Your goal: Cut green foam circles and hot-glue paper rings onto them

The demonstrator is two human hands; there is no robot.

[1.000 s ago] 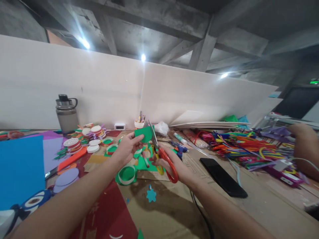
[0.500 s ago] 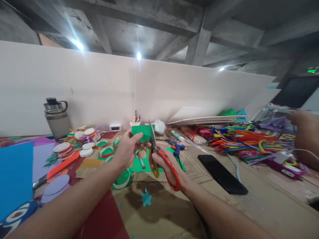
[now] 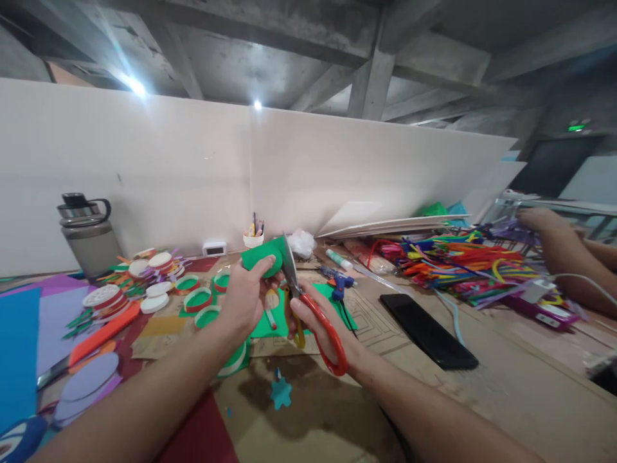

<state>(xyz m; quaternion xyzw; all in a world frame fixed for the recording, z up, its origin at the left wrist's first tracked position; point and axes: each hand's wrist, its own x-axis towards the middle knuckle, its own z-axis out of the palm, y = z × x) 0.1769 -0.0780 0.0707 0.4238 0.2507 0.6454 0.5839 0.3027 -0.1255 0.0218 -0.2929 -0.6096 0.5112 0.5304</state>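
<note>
Nearest the viewer, toward the near edge of the table (image 3: 511,399), a small blue star-shaped piece (image 3: 281,392) lies on the brown covering, with lavender discs (image 3: 91,373) farther left. A black phone (image 3: 428,331) lies slantwise to the right, and an orange-handled cutter (image 3: 103,334) points its blade toward the near left corner. Above the middle of the table, the left hand (image 3: 243,292) grasps a green paper piece (image 3: 260,256), thumb pressed on its face. The right hand (image 3: 330,325) is closed around the red and yellow handles of the scissors (image 3: 293,278), whose blades point up and away at the paper's right edge; whether they bite into it, I cannot tell. Beyond the wrists are white-and-red rings with green bottoms (image 3: 197,299) on the left and a blue glue gun (image 3: 340,281) on the right. Toward the right edge lies a heap of colorful fuzzy stems (image 3: 467,267), with another person's hand (image 3: 540,220) past it. Along the back edge stand a gray bottle (image 3: 91,244) at the left and a pencil cup (image 3: 253,240) near the middle, before a tall white board (image 3: 168,161).
</note>
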